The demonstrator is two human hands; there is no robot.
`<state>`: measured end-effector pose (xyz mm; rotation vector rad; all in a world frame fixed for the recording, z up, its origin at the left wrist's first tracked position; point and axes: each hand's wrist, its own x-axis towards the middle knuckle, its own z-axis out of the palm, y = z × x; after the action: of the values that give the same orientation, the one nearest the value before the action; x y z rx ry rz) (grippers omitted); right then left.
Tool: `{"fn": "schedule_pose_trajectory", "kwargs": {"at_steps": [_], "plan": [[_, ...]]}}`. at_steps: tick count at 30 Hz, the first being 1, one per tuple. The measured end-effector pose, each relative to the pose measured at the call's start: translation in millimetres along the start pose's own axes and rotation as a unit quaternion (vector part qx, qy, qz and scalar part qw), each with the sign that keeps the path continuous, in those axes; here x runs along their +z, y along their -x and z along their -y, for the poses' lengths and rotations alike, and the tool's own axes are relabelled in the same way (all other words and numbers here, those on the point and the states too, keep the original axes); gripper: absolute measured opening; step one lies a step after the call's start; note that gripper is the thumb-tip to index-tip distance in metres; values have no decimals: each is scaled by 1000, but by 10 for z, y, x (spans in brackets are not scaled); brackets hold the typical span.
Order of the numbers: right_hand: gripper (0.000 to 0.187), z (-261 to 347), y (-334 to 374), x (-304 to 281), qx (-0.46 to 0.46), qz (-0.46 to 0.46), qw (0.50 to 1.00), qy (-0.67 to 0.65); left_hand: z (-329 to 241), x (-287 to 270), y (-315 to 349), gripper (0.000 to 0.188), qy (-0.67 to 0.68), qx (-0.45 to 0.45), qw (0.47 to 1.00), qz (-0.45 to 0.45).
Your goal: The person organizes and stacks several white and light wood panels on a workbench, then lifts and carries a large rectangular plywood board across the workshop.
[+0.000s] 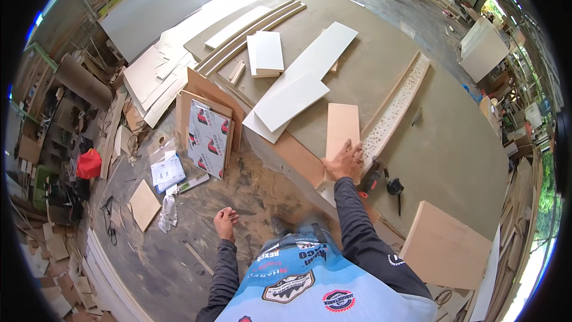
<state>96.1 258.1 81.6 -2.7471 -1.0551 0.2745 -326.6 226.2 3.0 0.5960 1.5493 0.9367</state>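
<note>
My right hand [345, 161] lies on the near end of a small pale wooden panel [343, 124], its fingers spread flat. This panel rests near the table's edge, beside a long strip with a speckled, dotted face [398, 98]. To the right of that hand lies a tool with a black and red handle [370, 183], partly hidden by the strip and arm. Beside it is a small round black tool [394, 186], its exact kind unclear. My left hand [226, 223] hangs over the floor, away from the table, fingers loosely bent and apart, holding nothing visible.
Long white boards [310, 77] and a short white stack [266, 53] lie across the worktable [459, 143]. A thick brown panel [444, 244] sits at its near right. Panels with a printed grey sheet [208, 137] lean against its left side. Offcuts [144, 205] litter the dusty floor.
</note>
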Motion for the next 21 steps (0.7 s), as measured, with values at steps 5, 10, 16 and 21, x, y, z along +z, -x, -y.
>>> {"fn": "schedule_pose_trajectory", "kwargs": {"at_steps": [5, 10, 16, 21], "plan": [[101, -52, -77, -38, -3, -98, 947, -305, -470, 351, -518, 24, -19, 58, 998, 24], [80, 340, -110, -210, -31, 175, 425, -888, -1115, 1187, -1189, 36, -177, 267, 945, 65], [82, 878, -413, 129, 3, 110, 449, -887, -2004, 2578, -1318, 103, -535, 418, 708, 194], [54, 804, -766, 508, 83, 31, 439, -894, -2036, 3159, -1528, 133, -661, 429, 570, 232]]}}
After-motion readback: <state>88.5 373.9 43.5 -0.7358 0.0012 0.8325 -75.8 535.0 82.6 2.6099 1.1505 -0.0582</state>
